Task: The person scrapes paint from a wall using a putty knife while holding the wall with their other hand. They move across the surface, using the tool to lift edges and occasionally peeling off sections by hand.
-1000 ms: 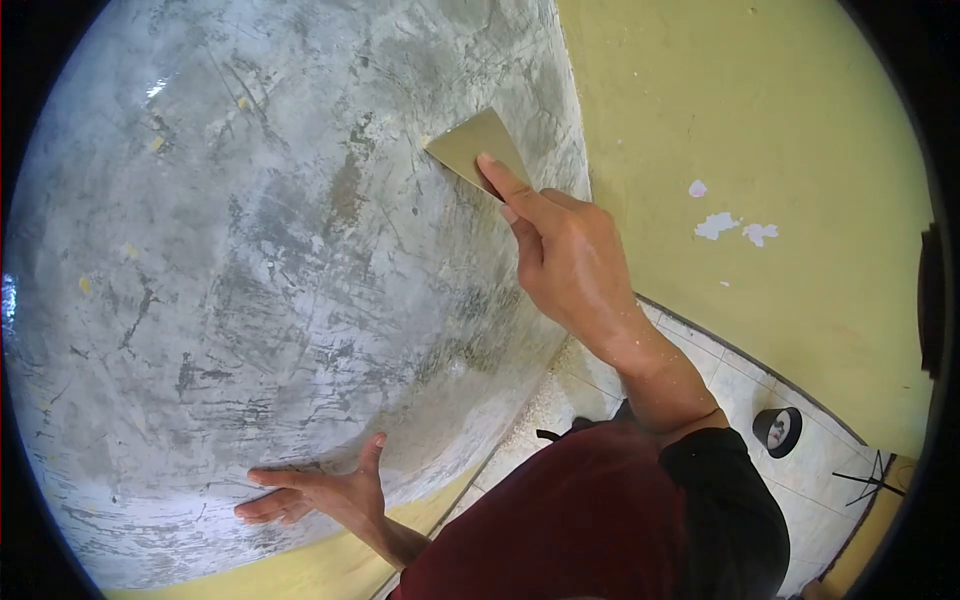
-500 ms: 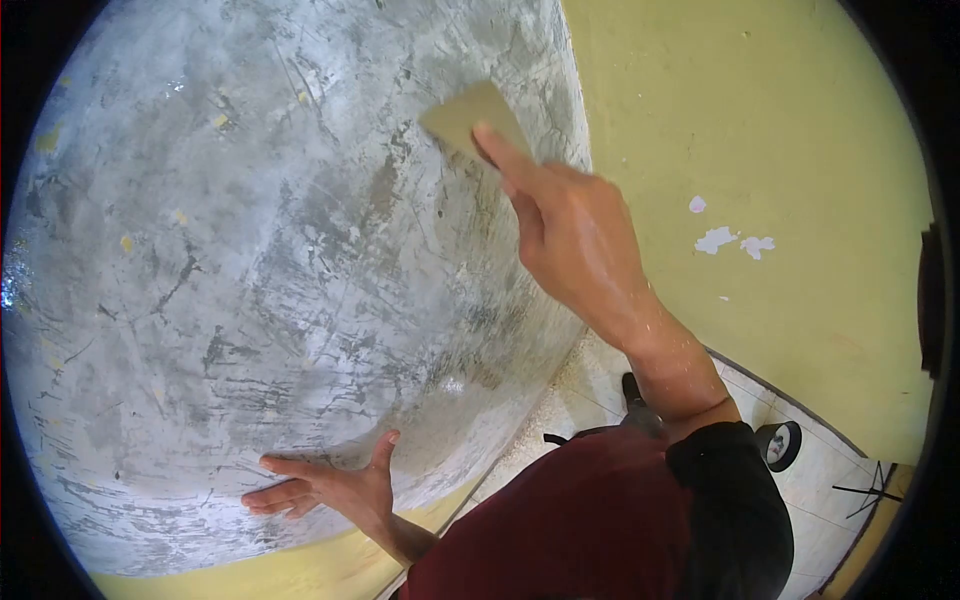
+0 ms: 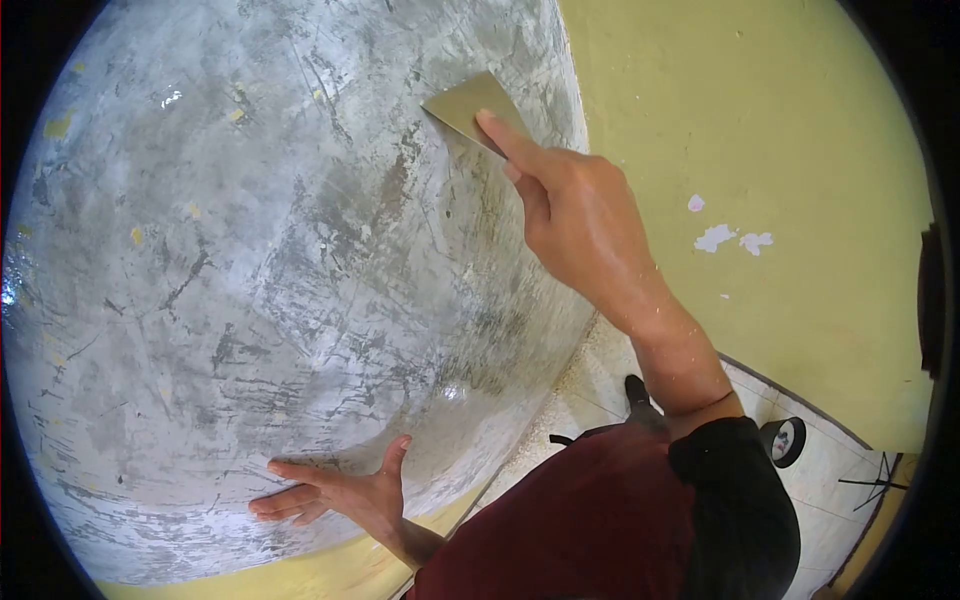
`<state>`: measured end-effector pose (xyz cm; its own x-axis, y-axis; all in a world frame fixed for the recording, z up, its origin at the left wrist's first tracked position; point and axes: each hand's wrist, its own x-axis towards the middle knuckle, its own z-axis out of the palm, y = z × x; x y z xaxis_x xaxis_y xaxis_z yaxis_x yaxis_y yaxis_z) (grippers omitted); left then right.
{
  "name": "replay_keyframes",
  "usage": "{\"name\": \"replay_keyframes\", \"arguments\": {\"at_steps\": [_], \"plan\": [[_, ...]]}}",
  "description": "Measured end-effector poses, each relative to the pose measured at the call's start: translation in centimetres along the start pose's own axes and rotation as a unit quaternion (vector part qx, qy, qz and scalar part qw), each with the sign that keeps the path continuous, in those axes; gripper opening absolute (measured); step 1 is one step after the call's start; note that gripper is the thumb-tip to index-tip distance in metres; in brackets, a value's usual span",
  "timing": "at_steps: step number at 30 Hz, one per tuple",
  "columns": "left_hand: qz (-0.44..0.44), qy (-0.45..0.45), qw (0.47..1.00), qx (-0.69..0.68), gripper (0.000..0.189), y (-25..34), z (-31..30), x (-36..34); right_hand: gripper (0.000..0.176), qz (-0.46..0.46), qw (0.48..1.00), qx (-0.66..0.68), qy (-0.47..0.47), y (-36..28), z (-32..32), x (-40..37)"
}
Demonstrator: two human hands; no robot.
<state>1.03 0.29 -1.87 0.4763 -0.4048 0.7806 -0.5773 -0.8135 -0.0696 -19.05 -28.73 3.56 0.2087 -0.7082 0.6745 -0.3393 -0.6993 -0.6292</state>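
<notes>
My right hand (image 3: 580, 200) is closed round a flat scraper (image 3: 475, 108), its index finger stretched along the blade. The blade lies at or very near the grey, scraped wall (image 3: 300, 250), close to the corner with the yellow-green wall; exact contact is hard to tell. The scraper's handle is hidden inside the hand. Lower down, my left hand (image 3: 345, 492) rests against the same grey wall with fingers spread and thumb pointing up, holding nothing. Dark scratches, pale patches and small yellow paint flecks mark the grey surface.
A yellow-green wall (image 3: 750, 130) with white chipped spots stands on the right. Crumbs of debris lie on the tiled floor (image 3: 590, 395) along the wall base. A round black-rimmed object (image 3: 783, 442) and thin black legs (image 3: 880, 485) stand on the floor at lower right.
The scraper was blurred before and is sharp now, slightly higher on the wall. The view has shifted a little; my left hand keeps its place on the wall.
</notes>
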Motion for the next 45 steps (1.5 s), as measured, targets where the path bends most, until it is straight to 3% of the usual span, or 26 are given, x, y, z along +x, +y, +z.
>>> {"name": "replay_keyframes", "arguments": {"at_steps": [14, 17, 23, 26, 33, 35, 45], "plan": [[-0.016, -0.005, 1.0, -0.01, 0.16, 0.1, -0.1, -0.1, 0.044, 0.01, 1.0, -0.004, -0.018, 0.6, 0.6, -1.1], [-0.028, -0.015, 0.999, -0.042, 0.16, -0.2, 0.1, -0.4, 0.043, 0.022, 1.0, 0.008, 0.015, -0.9, -0.6, 2.6], [-0.013, -0.024, 0.999, -0.044, 0.152, 0.1, -0.2, -0.2, 0.048, -0.046, 0.999, 0.02, -0.019, -1.8, 0.5, -0.3], [-0.009, -0.029, 0.999, -0.045, 0.15, 0.2, -0.4, -0.1, 0.05, -0.089, 0.996, 0.012, -0.005, -3.8, -0.9, 2.8], [-0.018, -0.029, 0.998, -0.058, 0.15, 0.4, -0.3, -0.1, 0.048, -0.09, 0.993, -0.059, -0.04, -5.3, -2.1, 3.1], [-0.012, -0.031, 0.998, -0.057, 0.15, 0.2, -0.5, -0.2, 0.048, -0.115, 0.992, -0.056, 0.008, -5.5, -1.9, 3.8], [-0.004, -0.031, 0.997, -0.074, 0.151, 0.1, -0.5, -0.1, 0.048, -0.109, 0.991, -0.081, 0.013, -6.6, -2.5, 4.3]]}}
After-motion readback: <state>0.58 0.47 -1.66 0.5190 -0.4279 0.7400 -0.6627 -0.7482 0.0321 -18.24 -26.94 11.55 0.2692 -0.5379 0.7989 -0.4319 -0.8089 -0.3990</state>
